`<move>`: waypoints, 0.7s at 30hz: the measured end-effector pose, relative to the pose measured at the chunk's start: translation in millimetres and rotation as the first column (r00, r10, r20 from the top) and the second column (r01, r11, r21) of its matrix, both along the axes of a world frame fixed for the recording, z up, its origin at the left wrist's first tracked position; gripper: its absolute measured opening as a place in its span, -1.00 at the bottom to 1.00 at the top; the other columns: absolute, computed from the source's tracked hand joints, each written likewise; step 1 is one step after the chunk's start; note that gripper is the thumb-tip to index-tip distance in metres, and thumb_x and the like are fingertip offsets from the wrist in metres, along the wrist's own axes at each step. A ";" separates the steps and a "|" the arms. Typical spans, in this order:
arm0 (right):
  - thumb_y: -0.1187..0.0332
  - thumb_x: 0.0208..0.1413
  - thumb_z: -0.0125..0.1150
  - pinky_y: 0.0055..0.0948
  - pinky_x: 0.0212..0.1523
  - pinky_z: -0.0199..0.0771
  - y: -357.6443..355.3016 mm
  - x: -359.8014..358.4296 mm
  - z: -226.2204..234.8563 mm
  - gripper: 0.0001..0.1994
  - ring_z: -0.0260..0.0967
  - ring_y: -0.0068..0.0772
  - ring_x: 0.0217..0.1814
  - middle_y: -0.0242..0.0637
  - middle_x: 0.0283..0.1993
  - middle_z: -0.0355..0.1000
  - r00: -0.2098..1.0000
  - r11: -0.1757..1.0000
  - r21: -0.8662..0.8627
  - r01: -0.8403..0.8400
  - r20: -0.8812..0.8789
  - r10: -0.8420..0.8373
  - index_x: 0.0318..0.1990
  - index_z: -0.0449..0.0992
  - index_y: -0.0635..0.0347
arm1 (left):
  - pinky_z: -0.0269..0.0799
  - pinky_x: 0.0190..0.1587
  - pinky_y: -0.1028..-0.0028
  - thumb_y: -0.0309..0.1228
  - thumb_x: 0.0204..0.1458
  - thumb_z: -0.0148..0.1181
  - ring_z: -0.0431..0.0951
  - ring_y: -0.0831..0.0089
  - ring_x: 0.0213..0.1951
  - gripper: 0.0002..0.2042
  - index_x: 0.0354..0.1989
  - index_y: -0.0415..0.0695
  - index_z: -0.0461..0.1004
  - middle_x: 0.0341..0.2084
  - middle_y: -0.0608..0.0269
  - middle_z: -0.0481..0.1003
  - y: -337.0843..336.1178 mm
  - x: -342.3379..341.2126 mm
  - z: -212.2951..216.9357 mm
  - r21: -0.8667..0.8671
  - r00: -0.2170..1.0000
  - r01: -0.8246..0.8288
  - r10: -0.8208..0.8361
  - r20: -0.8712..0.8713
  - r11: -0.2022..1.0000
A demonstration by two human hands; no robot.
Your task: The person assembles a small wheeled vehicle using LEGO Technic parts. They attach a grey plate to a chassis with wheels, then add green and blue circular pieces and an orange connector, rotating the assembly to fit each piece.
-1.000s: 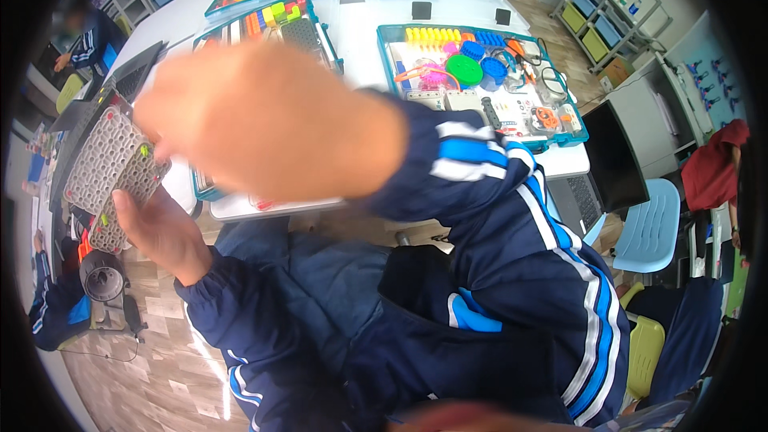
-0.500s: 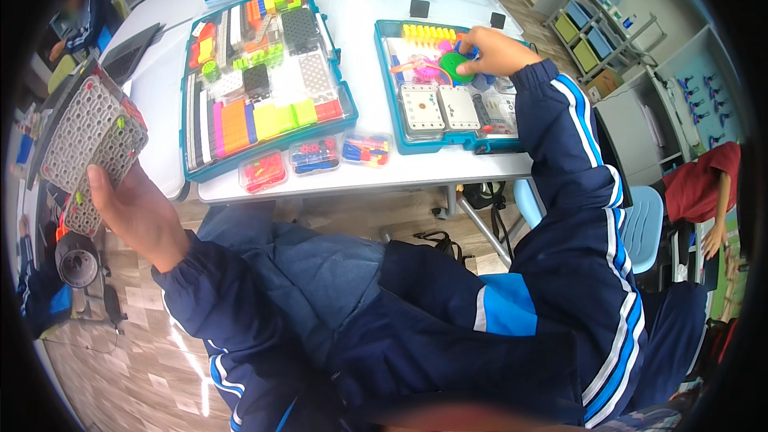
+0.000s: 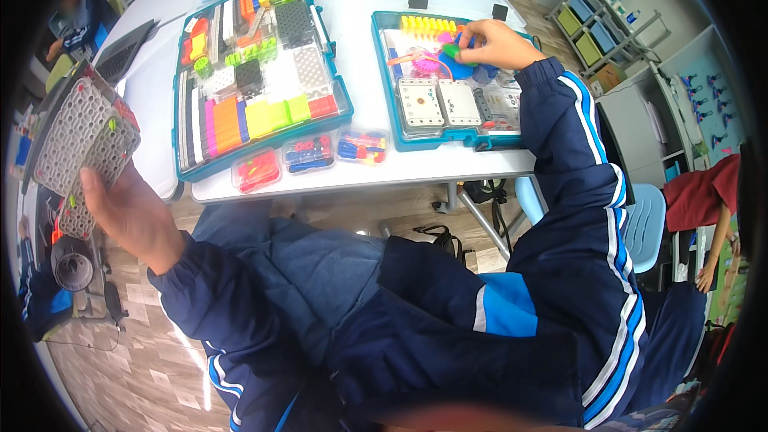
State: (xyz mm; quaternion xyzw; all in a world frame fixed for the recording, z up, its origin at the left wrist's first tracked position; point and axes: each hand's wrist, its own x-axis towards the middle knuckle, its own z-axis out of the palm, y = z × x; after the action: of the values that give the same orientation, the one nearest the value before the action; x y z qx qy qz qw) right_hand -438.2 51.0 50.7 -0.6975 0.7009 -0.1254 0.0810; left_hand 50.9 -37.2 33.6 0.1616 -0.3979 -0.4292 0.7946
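Note:
My left hand [image 3: 132,212], raised off the table's left side, grips a grey perforated plastic plate build [image 3: 76,132] with small green and red pegs; its thumb lies on the near face. Over the teal parts case [image 3: 418,145] on the right, my right hand [image 3: 502,44] pinches a green disc [image 3: 452,50], now tilted. Blue round pieces [image 3: 458,70] lie below those fingers. A pink gear [image 3: 426,69], yellow pieces [image 3: 428,26] and two white modules [image 3: 421,106] are also in this case. My right palm hides its far right part.
Another teal case [image 3: 264,144] of sorted plastic beams and plates lies left of it. Three small clear boxes [image 3: 309,154] of pegs line the table's front edge. A laptop [image 3: 126,50] sits far left; a blue chair [image 3: 642,228] and a red-sleeved person [image 3: 704,196] are right.
The green disc has turned from nearly face-on to tilted in my right fingers, uncovering blue pieces beneath. My left hand with the plate build has shifted slightly in view.

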 end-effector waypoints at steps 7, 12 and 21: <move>0.31 0.03 0.18 -0.40 -0.24 0.44 -5.7 -16.9 -5.7 -0.74 0.44 -0.32 -0.33 -0.13 -0.36 0.49 0.999 0.985 -0.167 -0.033 -0.001 0.033 -0.18 0.51 0.29 | 0.28 0.16 0.36 -0.24 0.13 0.06 0.48 0.32 -0.01 -0.60 0.03 -0.29 0.36 -0.07 0.05 0.49 3.5 -2.3 1.3 -0.016 1.000 -0.002 0.001 -0.023 1.000; 0.38 0.04 0.23 -0.44 -0.30 0.39 -4.4 -22.3 -2.1 -0.73 0.37 -0.48 -0.37 -0.27 -0.39 0.49 0.998 0.978 -0.200 0.053 0.027 -0.048 -0.09 0.49 0.21 | 0.28 0.16 0.36 -0.24 0.13 0.06 0.48 0.33 -0.02 -0.61 0.02 -0.29 0.36 -0.08 0.06 0.49 4.1 -3.3 1.7 -0.018 1.000 -0.001 0.001 -0.030 1.000; 0.38 0.21 0.02 -0.53 -0.09 0.38 -1.3 -30.8 4.8 -0.77 0.37 -0.56 -0.14 -0.35 -0.20 0.45 0.863 0.980 -0.066 0.189 0.486 -0.134 -0.01 0.45 0.14 | 0.23 0.18 0.34 -0.22 0.11 0.08 0.44 0.32 0.00 -0.57 0.04 -0.29 0.33 -0.06 0.06 0.45 0.8 3.2 -0.3 0.019 1.000 0.023 -0.022 -0.005 1.000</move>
State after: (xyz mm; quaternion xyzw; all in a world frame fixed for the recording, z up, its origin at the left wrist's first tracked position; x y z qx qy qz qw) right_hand -469.1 49.7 55.5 -0.5868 0.7068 -0.3395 0.2020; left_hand 54.1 -36.4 33.3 0.1635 -0.3938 -0.4422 0.7890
